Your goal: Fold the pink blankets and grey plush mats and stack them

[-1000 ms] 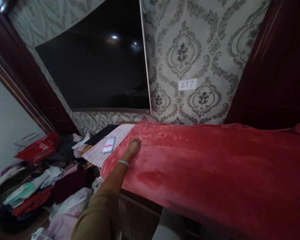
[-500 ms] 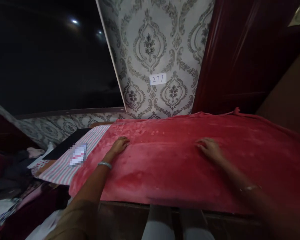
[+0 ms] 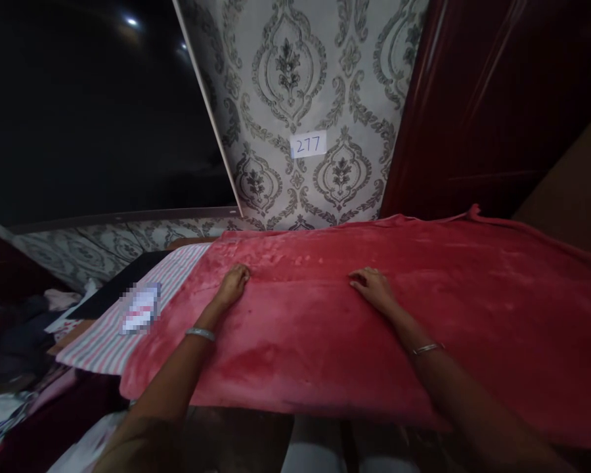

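On the red blanket (image 3: 300, 341), our right hand (image 3: 375, 288) has neared our left hand (image 3: 233, 284), narrowing the worked span; both curl, whether pinching we cannot tell.

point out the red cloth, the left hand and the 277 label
red cloth (image 3: 300, 328), head view, on its middle stretch
left hand (image 3: 233, 282), head view, on the back of the hand
277 label (image 3: 308, 144), head view, on its handwritten digits

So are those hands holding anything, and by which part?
It can't be told: left hand and right hand are at the upper surface of the red blanket, possibly pinching it.
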Motion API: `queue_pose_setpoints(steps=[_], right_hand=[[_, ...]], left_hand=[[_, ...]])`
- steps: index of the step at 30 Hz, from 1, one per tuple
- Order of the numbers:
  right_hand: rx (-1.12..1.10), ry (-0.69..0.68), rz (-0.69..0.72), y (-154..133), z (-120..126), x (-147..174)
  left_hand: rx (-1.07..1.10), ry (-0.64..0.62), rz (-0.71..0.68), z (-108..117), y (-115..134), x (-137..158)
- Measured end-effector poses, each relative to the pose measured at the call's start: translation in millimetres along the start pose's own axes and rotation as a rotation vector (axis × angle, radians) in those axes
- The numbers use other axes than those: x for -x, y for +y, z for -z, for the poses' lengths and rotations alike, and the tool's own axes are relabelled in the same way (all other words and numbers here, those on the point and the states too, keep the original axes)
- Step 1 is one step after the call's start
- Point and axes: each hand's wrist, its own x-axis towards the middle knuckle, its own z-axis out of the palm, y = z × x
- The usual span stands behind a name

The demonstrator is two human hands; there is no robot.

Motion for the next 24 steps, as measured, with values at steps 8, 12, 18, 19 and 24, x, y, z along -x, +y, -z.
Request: queue_pose_setpoints(steps=[8, 12, 18, 19, 24], right_hand=[[0.074, 0.033, 0.105, 3, -2, 9], [0.13, 0.02, 0.21, -11, -5, 4], [0.065, 0.009, 0.328, -34, -13, -11], [0.046, 0.02, 0.334, -36, -15, -13], [-0.044, 0.046, 0.308, -41, -24, -12]], left_hand=[[0.038, 0.117, 0.046, 22, 12, 5], [0.071, 0.196, 0.04, 31, 20, 6], [0.073, 0.266, 0.008, 43, 29, 4], [0.073, 0.272, 0.003, 45, 30, 4], [0.063, 0.288, 0.004, 46, 35, 4]])
